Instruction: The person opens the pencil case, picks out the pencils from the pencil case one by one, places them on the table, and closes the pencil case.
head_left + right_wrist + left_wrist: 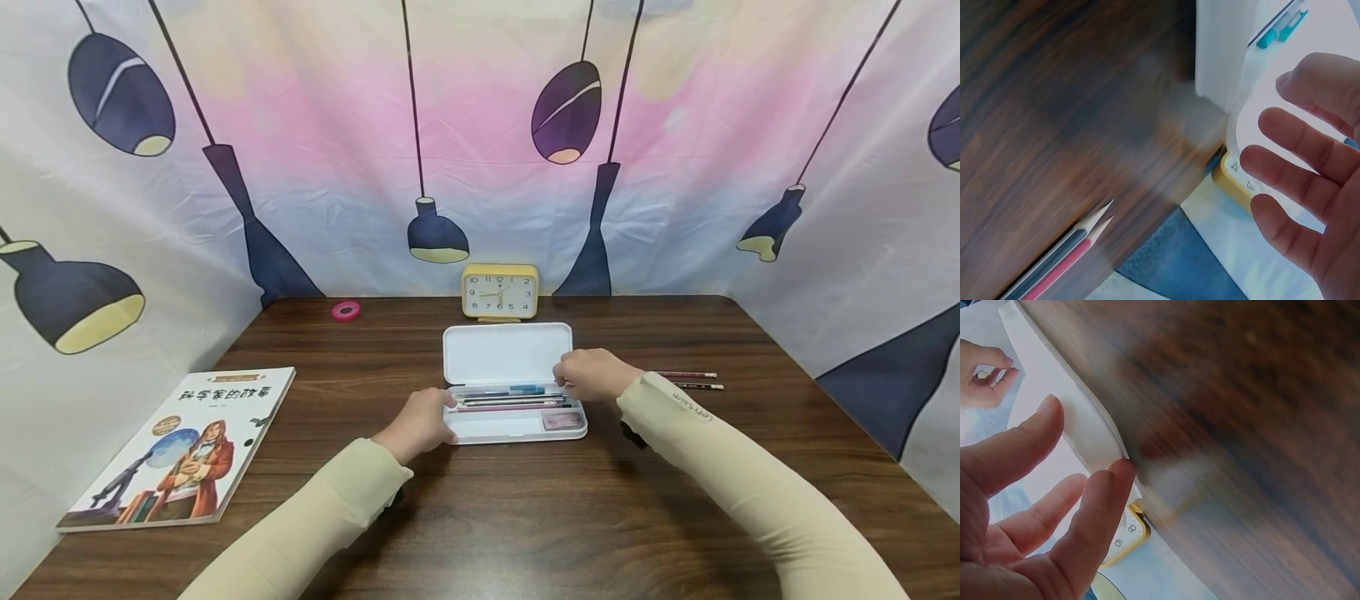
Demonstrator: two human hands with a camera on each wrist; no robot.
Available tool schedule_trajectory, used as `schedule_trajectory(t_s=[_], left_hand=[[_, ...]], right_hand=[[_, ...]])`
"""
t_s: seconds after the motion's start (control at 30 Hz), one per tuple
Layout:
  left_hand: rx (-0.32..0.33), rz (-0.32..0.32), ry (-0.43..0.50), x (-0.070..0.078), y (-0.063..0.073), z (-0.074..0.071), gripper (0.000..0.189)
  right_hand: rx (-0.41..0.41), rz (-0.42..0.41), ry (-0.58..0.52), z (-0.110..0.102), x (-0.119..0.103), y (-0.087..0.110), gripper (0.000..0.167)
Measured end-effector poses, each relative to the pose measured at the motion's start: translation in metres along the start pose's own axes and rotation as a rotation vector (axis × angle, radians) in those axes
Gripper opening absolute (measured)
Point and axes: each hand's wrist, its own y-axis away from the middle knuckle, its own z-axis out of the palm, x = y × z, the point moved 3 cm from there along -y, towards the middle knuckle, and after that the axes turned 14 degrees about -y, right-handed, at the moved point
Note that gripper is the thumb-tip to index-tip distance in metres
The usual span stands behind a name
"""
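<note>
A white pencil case [487, 427] lies with its lid [507, 353] raised at the back. Inside are several pencils [502, 407], a pen with a blue part [527, 389] and a small pinkish block [562, 421] at the front right. My left hand [420, 423] is at the case's left end; in the left wrist view its fingertips touch the white wall, thumb spread apart. Over the right end, by the hinge, is my right hand [596, 372]. In the right wrist view its fingers [1294, 184] are loosely bent, with nothing between them and the thumb.
Two pencils [686, 380] lie on the brown table right of the case, partly behind my right hand. A yellow clock [500, 292] stands behind the lid. Back left is a pink tape roll [346, 312]; a book [180, 450] lies at the left. Printed cloth hangs around the table.
</note>
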Motion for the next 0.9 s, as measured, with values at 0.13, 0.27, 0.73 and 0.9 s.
schedule_trajectory(t_s=[0.13, 0.27, 0.73, 0.9], left_hand=[[0.001, 0.001, 0.002, 0.0, 0.0, 0.0, 0.046], [0.002, 0.001, 0.003, 0.0, 0.001, 0.0, 0.046], [0.005, -0.001, 0.004, 0.0, 0.0, 0.0, 0.046], [0.007, 0.004, -0.002, 0.0, 0.0, 0.0, 0.046]], right_hand=[[-0.007, -0.012, 0.0, 0.003, -0.004, -0.005, 0.005], [-0.02, -0.014, -0.018, 0.005, -0.008, -0.009, 0.005], [-0.041, -0.033, -0.012, 0.01, -0.016, -0.02, 0.006], [-0.03, -0.053, 0.017, 0.012, -0.017, -0.022, 0.004]])
